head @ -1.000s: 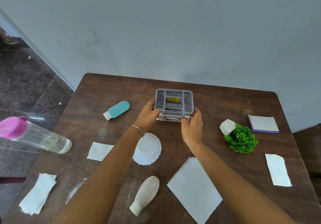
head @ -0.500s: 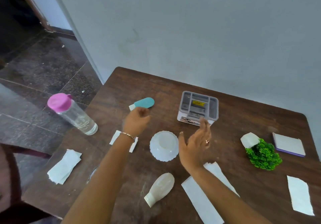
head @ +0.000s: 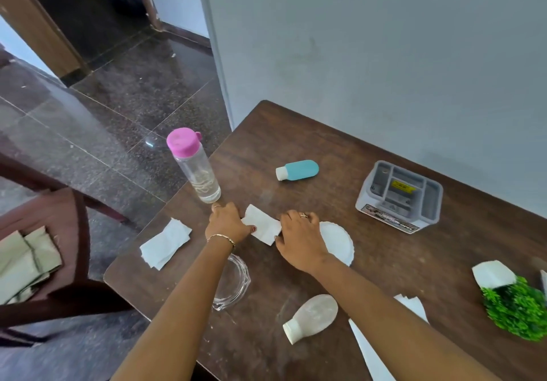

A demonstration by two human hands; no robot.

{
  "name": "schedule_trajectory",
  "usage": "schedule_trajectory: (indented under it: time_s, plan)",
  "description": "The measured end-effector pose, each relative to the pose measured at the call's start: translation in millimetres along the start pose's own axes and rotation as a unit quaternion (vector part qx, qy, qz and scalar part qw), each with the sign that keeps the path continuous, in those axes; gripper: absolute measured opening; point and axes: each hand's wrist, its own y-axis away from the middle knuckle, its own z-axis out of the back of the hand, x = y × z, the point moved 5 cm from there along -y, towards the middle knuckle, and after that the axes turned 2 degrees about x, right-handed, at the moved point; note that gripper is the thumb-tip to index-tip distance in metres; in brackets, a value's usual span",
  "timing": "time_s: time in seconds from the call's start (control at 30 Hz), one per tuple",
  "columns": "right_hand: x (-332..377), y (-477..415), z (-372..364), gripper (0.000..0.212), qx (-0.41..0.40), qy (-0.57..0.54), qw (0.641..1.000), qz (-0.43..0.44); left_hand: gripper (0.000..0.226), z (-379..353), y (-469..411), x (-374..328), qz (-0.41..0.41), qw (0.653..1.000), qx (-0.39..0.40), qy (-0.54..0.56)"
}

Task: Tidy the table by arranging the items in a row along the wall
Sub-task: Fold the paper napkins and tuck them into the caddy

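White folded tissue (head: 165, 244) lies at the left edge of the dark wooden table (head: 384, 262), and just right of it, higher in the frame, a clear bottle with a pink cap (head: 194, 165) stands upright. Below centre, a glass ashtray (head: 233, 284) sits partly under the left forearm. At mid-frame the left hand (head: 228, 223) and right hand (head: 299, 240) hold a small white paper (head: 262, 228) between them, fingers closed on its opposite ends, well short of the wall (head: 370, 55). Behind it lies a teal bottle (head: 299, 170) on its side. A white scalloped bowl (head: 340, 241) touches the right hand. Lower, a cloudy white bottle (head: 312, 317) lies flat. Right of centre, near the wall, sits a grey organizer tray (head: 399, 195). At far right a potted green plant (head: 515, 306) lies tipped.
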Motion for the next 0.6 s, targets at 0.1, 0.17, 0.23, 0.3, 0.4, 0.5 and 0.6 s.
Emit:
schedule_trajectory:
  time_s: [0.1,0.17,0.23,0.3,0.4,0.5,0.6]
  plan:
    - [-0.2,0.4,-2.5,0.043,-0.003,0.006,1.0,0.001,0.037,-2.6,-6.1,-0.7,-0.031,0.999,0.019,0.005]
    - [-1.8,0.2,-2.4,0.046,0.0,-0.007,1.0,-0.005,0.027,-1.1,-6.7,-4.4,-0.058,0.997,0.018,0.04]
    - [-5.4,-1.2,0.5,0.057,0.007,-0.036,0.999,-0.019,0.022,0.2,-4.1,-13.1,-0.099,0.991,0.037,0.084]
    - [-13.7,-4.3,6.7,0.068,0.003,-0.09,0.995,-0.035,0.02,2.0,0.2,-27.1,-0.146,0.979,0.067,0.124]
    - [-34.3,-5.8,26.1,0.068,0.007,-0.249,0.966,-0.063,0.017,9.2,8.7,-56.5,-0.199,0.957,0.095,0.187]
    - [-61.2,2.8,52.5,0.046,-0.006,-0.297,0.951,-0.09,0.024,17.8,20.7,-101.2,-0.235,0.938,0.106,0.232]
    - [-94.3,18.5,79.9,0.04,-0.08,-0.324,0.936,-0.112,0.037,21.0,33.5,-149.1,-0.268,0.923,0.118,0.25]
